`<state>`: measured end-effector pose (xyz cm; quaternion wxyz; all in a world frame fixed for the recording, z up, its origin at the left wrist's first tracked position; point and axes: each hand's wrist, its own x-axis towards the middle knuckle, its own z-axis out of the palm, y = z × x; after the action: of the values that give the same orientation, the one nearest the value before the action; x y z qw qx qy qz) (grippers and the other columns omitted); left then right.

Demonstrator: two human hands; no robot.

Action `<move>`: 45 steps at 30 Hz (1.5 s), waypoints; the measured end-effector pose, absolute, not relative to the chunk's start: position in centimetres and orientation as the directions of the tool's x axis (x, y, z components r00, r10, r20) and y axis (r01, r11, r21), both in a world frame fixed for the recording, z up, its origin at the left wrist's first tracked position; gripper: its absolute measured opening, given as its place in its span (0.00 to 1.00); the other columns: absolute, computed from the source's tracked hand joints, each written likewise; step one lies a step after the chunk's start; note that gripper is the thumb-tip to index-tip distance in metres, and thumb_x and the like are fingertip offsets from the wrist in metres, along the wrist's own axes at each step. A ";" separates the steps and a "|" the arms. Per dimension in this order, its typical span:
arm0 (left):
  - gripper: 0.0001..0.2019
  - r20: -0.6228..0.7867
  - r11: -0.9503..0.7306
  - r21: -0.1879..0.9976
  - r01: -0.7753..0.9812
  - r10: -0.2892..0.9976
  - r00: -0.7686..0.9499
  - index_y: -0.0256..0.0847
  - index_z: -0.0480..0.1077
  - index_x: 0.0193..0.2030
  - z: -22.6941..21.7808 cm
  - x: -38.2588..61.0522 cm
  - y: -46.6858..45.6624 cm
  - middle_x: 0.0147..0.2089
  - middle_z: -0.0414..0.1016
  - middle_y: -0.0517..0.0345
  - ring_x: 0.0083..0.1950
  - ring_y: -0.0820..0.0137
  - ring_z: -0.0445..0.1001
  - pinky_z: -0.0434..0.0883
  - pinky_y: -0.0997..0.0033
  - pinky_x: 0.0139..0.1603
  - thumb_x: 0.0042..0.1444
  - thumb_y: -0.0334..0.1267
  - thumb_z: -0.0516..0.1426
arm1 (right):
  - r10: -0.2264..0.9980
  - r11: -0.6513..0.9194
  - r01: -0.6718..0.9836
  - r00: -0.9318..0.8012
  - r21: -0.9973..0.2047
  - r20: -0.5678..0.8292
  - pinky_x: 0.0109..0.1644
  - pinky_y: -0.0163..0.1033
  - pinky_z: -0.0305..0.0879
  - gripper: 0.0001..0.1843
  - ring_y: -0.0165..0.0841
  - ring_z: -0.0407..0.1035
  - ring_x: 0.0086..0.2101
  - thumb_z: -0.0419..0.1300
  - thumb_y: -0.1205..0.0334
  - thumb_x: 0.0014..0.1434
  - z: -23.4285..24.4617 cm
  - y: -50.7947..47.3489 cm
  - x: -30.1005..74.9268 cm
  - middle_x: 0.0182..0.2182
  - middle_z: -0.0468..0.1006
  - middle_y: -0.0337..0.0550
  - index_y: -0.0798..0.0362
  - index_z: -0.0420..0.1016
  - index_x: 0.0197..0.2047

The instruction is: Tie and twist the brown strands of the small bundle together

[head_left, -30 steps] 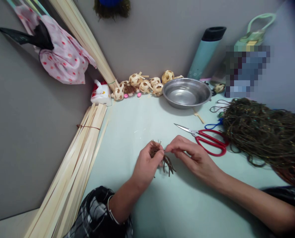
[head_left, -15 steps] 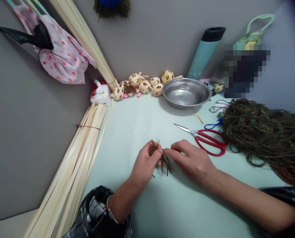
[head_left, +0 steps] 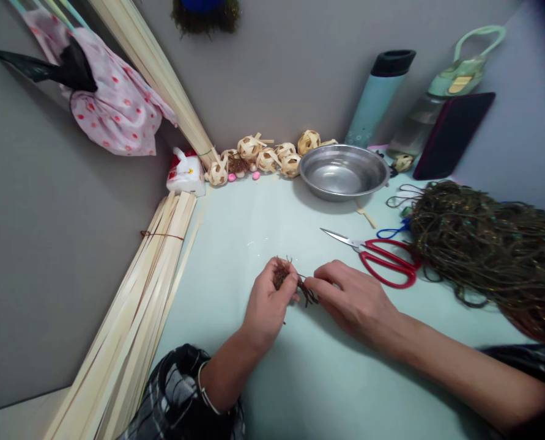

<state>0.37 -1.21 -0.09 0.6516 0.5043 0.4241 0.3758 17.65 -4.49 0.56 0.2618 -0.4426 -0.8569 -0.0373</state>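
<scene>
My left hand (head_left: pixel 270 299) pinches a small tuft of brown cord (head_left: pixel 281 273) between thumb and fingers, its frayed ends poking out above. Loose strands (head_left: pixel 309 294) of the same cord hang out on the right side of the tuft. Just to the right, my right hand (head_left: pixel 350 299) has its thumb and index finger closed on a strand drawn out from the tuft. The fingertips partly hide that strand. Beyond my right hand lie red-handled scissors (head_left: pixel 386 261), blades pointing left and slightly parted.
A metal bowl (head_left: pixel 344 174) stands at the back beside several woven strip balls (head_left: pixel 267 160). Dark cord (head_left: pixel 478 244) is heaped at the right. Bundled pale strips (head_left: pixel 157 275) lie at the left. A blue bottle (head_left: pixel 380 101) and a phone (head_left: pixel 456 135) lean at the back.
My right thumb and index finger have closed on a strand and draw it slightly right. The strands that hung downward are now gathered toward my right fingers. The left hand keeps its hold.
</scene>
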 end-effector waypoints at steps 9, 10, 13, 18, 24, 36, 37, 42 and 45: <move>0.08 -0.141 0.195 0.975 -0.110 0.916 0.375 0.40 0.61 0.38 -1.0 0.5 -1.3 0.38 0.69 0.60 0.27 0.79 0.66 0.67 0.72 0.33 0.62 0.41 0.54 | 0.738 0.603 0.767 -0.433 -0.218 0.518 0.34 0.37 0.63 0.09 0.33 0.67 0.30 0.50 0.74 0.65 0.5 -4.2 17.8 0.29 0.74 0.44 0.55 0.70 0.42; 0.08 -0.148 0.204 0.972 -0.112 0.915 0.376 0.40 0.61 0.38 -1.0 0.5 -1.3 0.37 0.68 0.61 0.26 0.79 0.65 0.67 0.73 0.32 0.62 0.41 0.54 | 0.735 0.607 0.766 -0.438 -0.212 0.518 0.34 0.37 0.63 0.10 0.33 0.67 0.31 0.50 0.74 0.65 0.5 -4.2 17.8 0.30 0.75 0.45 0.55 0.70 0.42; 0.08 -0.184 0.227 0.971 -0.075 0.910 0.372 0.41 0.60 0.38 -0.8 0.5 -1.4 0.33 0.66 0.63 0.25 0.79 0.65 0.67 0.74 0.30 0.63 0.42 0.53 | 0.729 0.610 0.767 -0.445 -0.198 0.520 0.35 0.37 0.64 0.12 0.34 0.69 0.32 0.49 0.73 0.65 0.5 -4.3 17.8 0.32 0.76 0.46 0.55 0.71 0.45; 0.07 -0.209 0.241 0.970 -0.041 0.903 0.377 0.41 0.60 0.38 -0.4 0.4 -1.4 0.32 0.64 0.64 0.26 0.79 0.65 0.67 0.75 0.29 0.63 0.42 0.53 | 0.735 0.611 0.764 -0.449 -0.209 0.507 0.35 0.37 0.63 0.16 0.33 0.68 0.32 0.48 0.71 0.66 0.2 -4.5 17.9 0.34 0.76 0.46 0.52 0.73 0.51; 0.06 -0.220 0.276 0.958 -0.078 0.882 0.416 0.39 0.62 0.36 -0.2 0.3 -1.3 0.31 0.63 0.64 0.25 0.80 0.62 0.65 0.77 0.29 0.61 0.38 0.52 | 0.743 0.603 0.769 -0.444 -0.213 0.500 0.33 0.36 0.61 0.14 0.32 0.67 0.32 0.49 0.71 0.67 0.1 -4.4 18.0 0.33 0.75 0.46 0.53 0.75 0.46; 0.06 -0.213 0.293 0.948 -0.127 0.876 0.432 0.39 0.62 0.36 -0.2 0.4 -1.2 0.31 0.62 0.64 0.26 0.80 0.60 0.69 0.76 0.28 0.60 0.39 0.54 | 0.734 0.620 0.758 -0.467 -0.205 0.493 0.33 0.37 0.61 0.14 0.33 0.66 0.31 0.48 0.70 0.68 0.5 -4.4 17.7 0.31 0.74 0.46 0.55 0.75 0.43; 0.06 -0.215 0.295 0.947 -0.130 0.879 0.427 0.39 0.62 0.37 -0.2 0.4 -1.2 0.32 0.62 0.64 0.26 0.80 0.60 0.69 0.76 0.28 0.60 0.39 0.54 | 0.734 0.616 0.764 -0.467 -0.194 0.493 0.34 0.37 0.60 0.14 0.33 0.66 0.31 0.48 0.70 0.68 0.4 -4.3 17.7 0.30 0.73 0.46 0.56 0.75 0.43; 0.07 -0.204 0.289 0.941 -0.175 0.899 0.387 0.39 0.62 0.37 -0.4 0.2 -1.1 0.32 0.63 0.64 0.25 0.80 0.60 0.68 0.77 0.28 0.60 0.39 0.55 | 0.772 0.564 0.817 -0.470 -0.118 0.428 0.33 0.38 0.57 0.12 0.33 0.63 0.30 0.50 0.71 0.65 0.0 -4.0 17.8 0.28 0.70 0.45 0.57 0.75 0.36; 0.06 -0.194 0.283 0.932 -0.225 0.917 0.348 0.40 0.61 0.37 -0.3 0.0 -1.0 0.30 0.62 0.65 0.24 0.81 0.59 0.67 0.78 0.28 0.61 0.39 0.54 | 0.827 0.494 0.861 -0.423 -0.122 0.371 0.32 0.39 0.54 0.13 0.34 0.63 0.29 0.50 0.69 0.65 -0.2 -3.9 18.1 0.28 0.69 0.45 0.56 0.74 0.34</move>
<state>0.00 -0.95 -0.31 0.6956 0.4360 0.3970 0.4104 18.12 -3.85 -0.20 0.1944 -0.5009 -0.8423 -0.0432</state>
